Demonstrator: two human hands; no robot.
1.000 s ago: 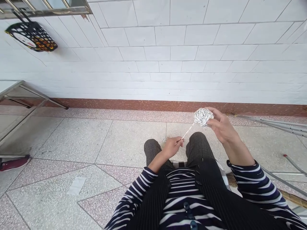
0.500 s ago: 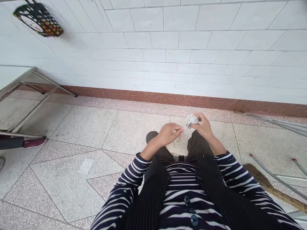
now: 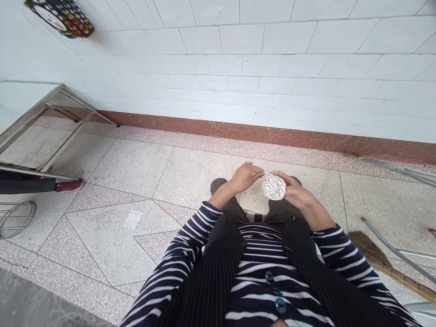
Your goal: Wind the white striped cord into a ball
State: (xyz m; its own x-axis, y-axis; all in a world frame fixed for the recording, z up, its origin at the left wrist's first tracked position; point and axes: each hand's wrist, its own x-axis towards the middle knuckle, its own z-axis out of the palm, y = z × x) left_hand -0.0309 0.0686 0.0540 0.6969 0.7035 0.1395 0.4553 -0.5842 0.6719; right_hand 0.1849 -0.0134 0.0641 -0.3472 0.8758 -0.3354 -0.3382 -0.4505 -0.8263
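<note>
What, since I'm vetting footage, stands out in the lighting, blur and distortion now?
Head view: soft light, with the wall washed out at left; head view: wide-angle stretching toward the edges; head view: the patterned bag and lower-left grey patch look soft, the white cord bundle in the right hand clearer.

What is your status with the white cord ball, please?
Left-hand grip pinching the strand. Right-hand grip holding the white cord ball. Broom off right, not in the way.

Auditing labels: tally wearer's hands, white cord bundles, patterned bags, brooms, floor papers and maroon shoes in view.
Left hand and right hand: 2
White cord bundle: 1
Patterned bag: 1
Broom: 1
Floor paper: 1
Maroon shoe: 1
Total: 7
</note>
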